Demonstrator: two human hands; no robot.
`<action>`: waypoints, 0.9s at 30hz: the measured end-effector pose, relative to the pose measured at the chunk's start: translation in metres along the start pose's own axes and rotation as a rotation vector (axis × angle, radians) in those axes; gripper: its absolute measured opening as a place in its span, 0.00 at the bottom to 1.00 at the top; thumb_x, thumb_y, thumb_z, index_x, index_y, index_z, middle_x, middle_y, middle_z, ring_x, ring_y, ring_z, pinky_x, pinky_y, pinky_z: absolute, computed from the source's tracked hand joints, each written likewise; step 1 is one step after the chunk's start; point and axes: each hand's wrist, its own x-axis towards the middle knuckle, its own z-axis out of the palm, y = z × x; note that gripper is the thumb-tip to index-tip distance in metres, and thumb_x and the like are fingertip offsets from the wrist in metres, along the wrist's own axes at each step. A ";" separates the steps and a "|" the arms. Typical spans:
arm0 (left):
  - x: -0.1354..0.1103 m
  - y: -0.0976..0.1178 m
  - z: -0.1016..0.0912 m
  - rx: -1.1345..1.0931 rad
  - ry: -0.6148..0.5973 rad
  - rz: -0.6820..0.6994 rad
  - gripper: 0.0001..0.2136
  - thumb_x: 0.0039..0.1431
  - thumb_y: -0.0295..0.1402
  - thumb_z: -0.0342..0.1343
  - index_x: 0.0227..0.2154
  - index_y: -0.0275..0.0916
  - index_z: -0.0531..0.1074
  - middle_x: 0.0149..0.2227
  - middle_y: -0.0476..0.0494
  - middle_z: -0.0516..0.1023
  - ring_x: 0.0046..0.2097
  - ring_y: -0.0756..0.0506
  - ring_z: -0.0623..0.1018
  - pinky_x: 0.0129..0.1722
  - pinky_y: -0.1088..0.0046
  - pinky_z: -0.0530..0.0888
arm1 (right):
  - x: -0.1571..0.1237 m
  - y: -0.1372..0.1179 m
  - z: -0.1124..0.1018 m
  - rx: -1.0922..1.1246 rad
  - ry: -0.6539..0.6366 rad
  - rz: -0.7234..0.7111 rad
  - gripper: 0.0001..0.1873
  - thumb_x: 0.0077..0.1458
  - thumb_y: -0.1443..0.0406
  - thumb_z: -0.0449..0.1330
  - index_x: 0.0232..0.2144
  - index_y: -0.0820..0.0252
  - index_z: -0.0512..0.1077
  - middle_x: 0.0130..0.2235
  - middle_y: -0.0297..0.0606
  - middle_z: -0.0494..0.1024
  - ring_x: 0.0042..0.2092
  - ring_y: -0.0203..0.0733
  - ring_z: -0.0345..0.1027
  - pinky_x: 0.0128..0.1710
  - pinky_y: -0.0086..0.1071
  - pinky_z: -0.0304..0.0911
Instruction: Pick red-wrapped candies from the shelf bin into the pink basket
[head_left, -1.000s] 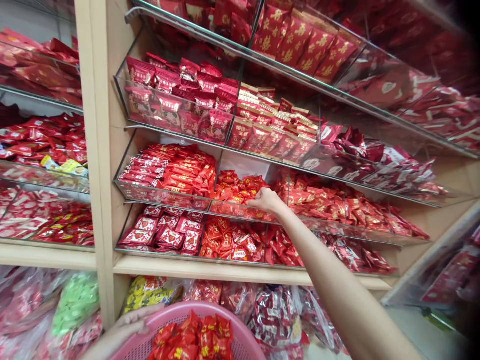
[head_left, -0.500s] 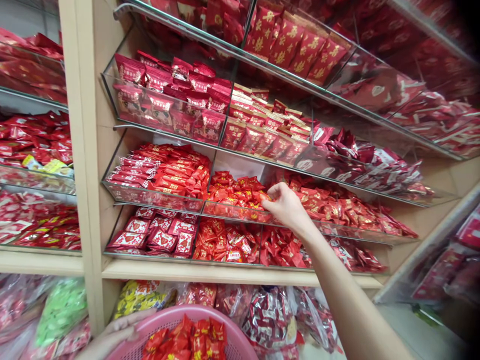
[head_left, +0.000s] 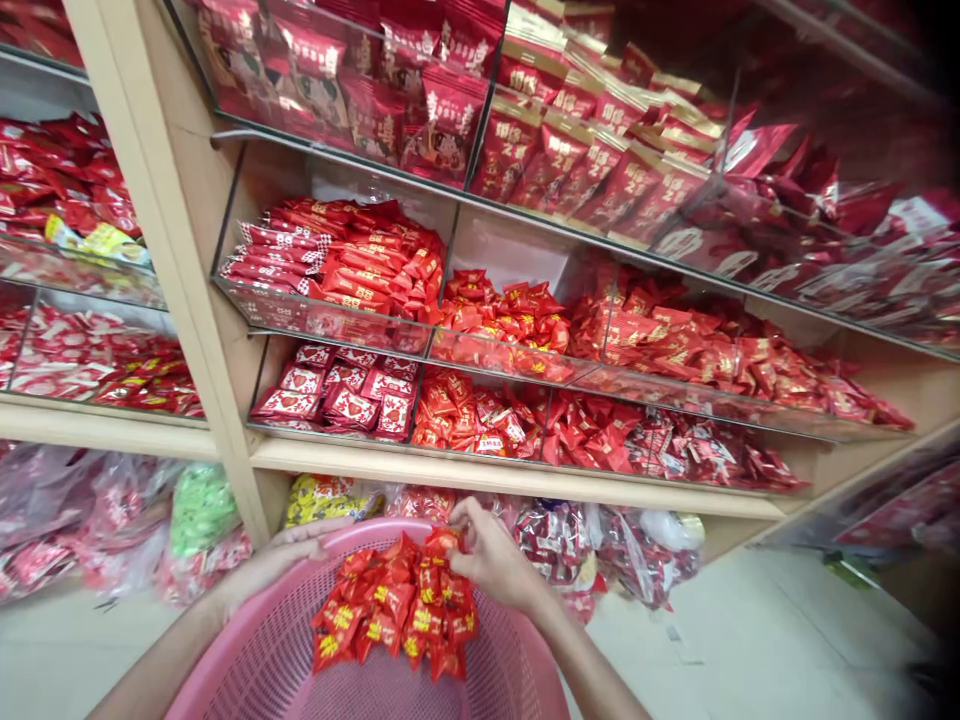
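A pink perforated plastic basket is at the bottom, with red candy packets marked in yellow piled against its far side. My left hand grips its left far rim, the thumb partly hidden by the rim. Over the far right rim, my right hand has its fingers curled and pinched at a red candy packet on top of the pile. Its other fingers are hidden behind the hand. Similar loose red packets fill a clear compartment on the shelf above.
Wooden shelving with clear-fronted compartments holds red packets in rows. Beneath the lowest board sit plastic bags of sweets, one yellow bag and a green bag. Pale floor tiles show at the right.
My right hand has come down from the shelf compartment to the packets in the basket. The view has tilted downward, showing more basket and floor. My left hand stays on the rim.
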 end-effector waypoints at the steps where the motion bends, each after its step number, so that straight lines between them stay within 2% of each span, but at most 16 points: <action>1: 0.000 0.001 0.000 -0.011 -0.005 -0.002 0.26 0.43 0.26 0.56 0.50 0.37 0.67 0.41 0.43 0.79 0.42 0.40 0.77 0.45 0.67 0.70 | 0.005 -0.001 0.003 -0.039 -0.022 -0.016 0.14 0.43 0.68 0.56 0.36 0.55 0.61 0.33 0.31 0.67 0.33 0.37 0.59 0.33 0.29 0.55; 7: -0.005 0.002 0.006 -0.055 -0.002 -0.001 0.27 0.43 0.25 0.56 0.51 0.38 0.67 0.39 0.45 0.80 0.42 0.41 0.77 0.44 0.69 0.70 | 0.036 -0.018 0.021 -0.228 -0.179 -0.077 0.16 0.43 0.66 0.57 0.38 0.55 0.63 0.35 0.35 0.68 0.39 0.42 0.60 0.37 0.33 0.55; 10: -0.007 0.001 0.006 -0.079 -0.031 0.003 0.27 0.42 0.25 0.56 0.50 0.38 0.67 0.40 0.43 0.79 0.44 0.39 0.76 0.46 0.66 0.69 | 0.048 -0.027 0.030 -0.324 -0.254 -0.144 0.17 0.42 0.67 0.57 0.39 0.56 0.64 0.38 0.38 0.70 0.41 0.44 0.60 0.39 0.34 0.56; 14: -0.007 -0.001 0.002 -0.041 0.006 0.010 0.28 0.40 0.30 0.60 0.50 0.37 0.68 0.44 0.41 0.78 0.46 0.38 0.75 0.47 0.66 0.69 | 0.054 -0.034 0.042 -0.386 -0.331 -0.170 0.15 0.42 0.67 0.57 0.37 0.57 0.67 0.38 0.37 0.72 0.43 0.44 0.61 0.41 0.34 0.56; 17: -0.006 -0.001 0.000 -0.024 0.013 0.015 0.27 0.40 0.30 0.60 0.49 0.38 0.69 0.42 0.42 0.78 0.46 0.38 0.75 0.47 0.66 0.69 | 0.054 -0.034 0.049 -0.399 -0.337 -0.142 0.15 0.44 0.67 0.56 0.38 0.58 0.68 0.38 0.38 0.73 0.43 0.44 0.63 0.41 0.34 0.58; 22: -0.006 0.003 0.002 -0.059 0.030 0.009 0.21 0.40 0.26 0.60 0.42 0.41 0.74 0.42 0.46 0.79 0.45 0.41 0.75 0.45 0.71 0.70 | 0.053 -0.031 0.056 -0.377 -0.305 -0.195 0.16 0.44 0.70 0.53 0.38 0.59 0.69 0.43 0.41 0.72 0.46 0.45 0.62 0.45 0.35 0.57; 27: -0.007 0.000 0.001 -0.039 -0.006 0.017 0.24 0.39 0.28 0.59 0.45 0.41 0.72 0.39 0.45 0.80 0.43 0.39 0.76 0.44 0.67 0.70 | 0.050 -0.034 0.052 -0.360 -0.275 -0.173 0.14 0.45 0.68 0.53 0.37 0.59 0.69 0.42 0.41 0.72 0.47 0.45 0.62 0.47 0.37 0.57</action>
